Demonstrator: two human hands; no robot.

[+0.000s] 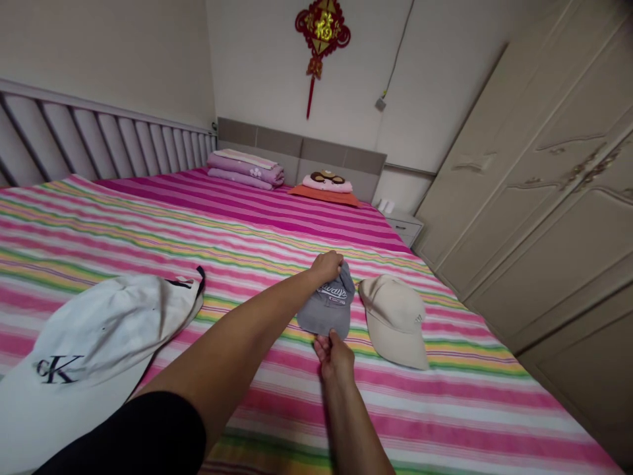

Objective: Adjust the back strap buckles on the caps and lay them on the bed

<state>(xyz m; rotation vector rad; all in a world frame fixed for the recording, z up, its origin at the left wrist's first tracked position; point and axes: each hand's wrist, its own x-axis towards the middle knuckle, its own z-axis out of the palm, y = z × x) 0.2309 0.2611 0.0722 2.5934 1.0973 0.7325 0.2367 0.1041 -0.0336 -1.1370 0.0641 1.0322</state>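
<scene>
A grey baseball cap with white lettering is between my two hands, just over the striped bedding. My left hand reaches across and is closed on the back of its crown. At the front, my right hand pinches the brim, thumb on top and fingers curled beneath. Close by on the right lies a beige cap, its brim toward me. On the near left is a white cap with dark CK letters and a dark strap at the back. Neither hand touches these two caps.
The bed carries a striped sheet. Farther back are a folded purple quilt and a pink folded item on an orange one. A slatted rail borders the left, a nightstand and wardrobe the right.
</scene>
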